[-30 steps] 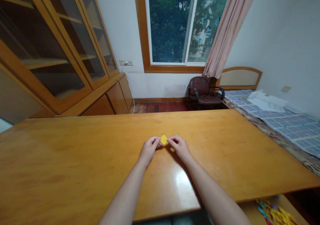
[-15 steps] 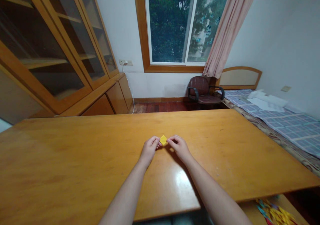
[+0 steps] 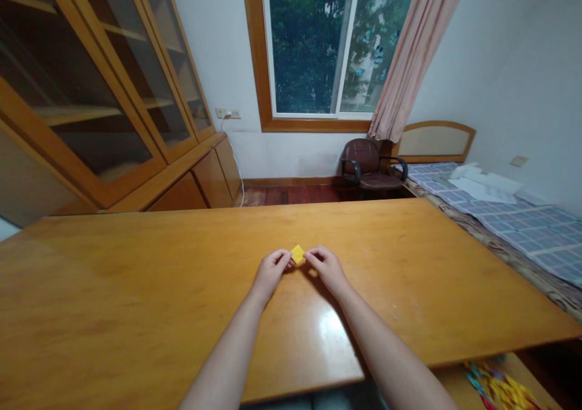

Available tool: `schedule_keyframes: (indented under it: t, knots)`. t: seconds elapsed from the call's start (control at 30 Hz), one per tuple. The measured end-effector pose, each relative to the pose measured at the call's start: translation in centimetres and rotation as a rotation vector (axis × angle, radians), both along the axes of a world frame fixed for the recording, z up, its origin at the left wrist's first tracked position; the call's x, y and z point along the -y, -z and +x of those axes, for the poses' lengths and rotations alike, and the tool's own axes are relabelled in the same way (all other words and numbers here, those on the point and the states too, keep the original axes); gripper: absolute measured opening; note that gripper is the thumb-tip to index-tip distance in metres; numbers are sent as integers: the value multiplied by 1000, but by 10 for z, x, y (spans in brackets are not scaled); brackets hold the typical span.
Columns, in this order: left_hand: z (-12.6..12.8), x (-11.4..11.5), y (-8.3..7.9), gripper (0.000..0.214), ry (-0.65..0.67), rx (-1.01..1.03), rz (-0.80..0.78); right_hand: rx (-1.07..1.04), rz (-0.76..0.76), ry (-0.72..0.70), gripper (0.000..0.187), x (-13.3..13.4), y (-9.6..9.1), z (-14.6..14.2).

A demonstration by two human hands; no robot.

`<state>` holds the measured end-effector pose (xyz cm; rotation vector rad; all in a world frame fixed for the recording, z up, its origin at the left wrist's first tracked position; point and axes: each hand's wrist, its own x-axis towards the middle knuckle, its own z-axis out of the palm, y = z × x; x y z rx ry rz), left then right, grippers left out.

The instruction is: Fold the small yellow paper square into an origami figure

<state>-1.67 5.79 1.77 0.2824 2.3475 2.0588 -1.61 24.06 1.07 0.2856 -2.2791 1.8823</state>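
A small yellow folded piece (image 3: 297,255), diamond-shaped and perhaps paper or ribbon, is held up between my two hands above the wooden table (image 3: 150,295). My left hand (image 3: 273,269) pinches its left corner between thumb and fingers. At the right corner, the thumb and forefinger of my right hand (image 3: 326,265) are closed on it. The fingertips hide both corners, and its underside does not show.
Below the table's right front edge lies a bundle of yellow and coloured strips (image 3: 498,386). Beyond the table stand a brown armchair (image 3: 370,164) and a bed (image 3: 513,216). A glass-fronted cabinet (image 3: 182,182) lines the left side.
The yellow piece looks slightly turned or tilted between the fingertips. Both hands keep almost the same place and grip.
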Motion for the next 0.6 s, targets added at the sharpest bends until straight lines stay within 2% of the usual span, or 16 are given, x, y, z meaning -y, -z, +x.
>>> schedule_keyframes:
  t: [0.27, 0.37, 0.5, 0.6]
  knots:
    - [1, 1, 0, 32, 16, -39, -18, 9, -43, -15, 21, 1, -2, 1]
    - [2, 0, -2, 33, 37, -78, -96, 15, -59, -39, 21, 3, -2, 1]
    - [4, -2, -4, 33, 106, -175, -261, -21, 13, -81, 21, 3, -6, 1]
    - [5, -3, -5, 33, 120, -212, -315, -18, 30, -78, 23, 2, -8, 2]
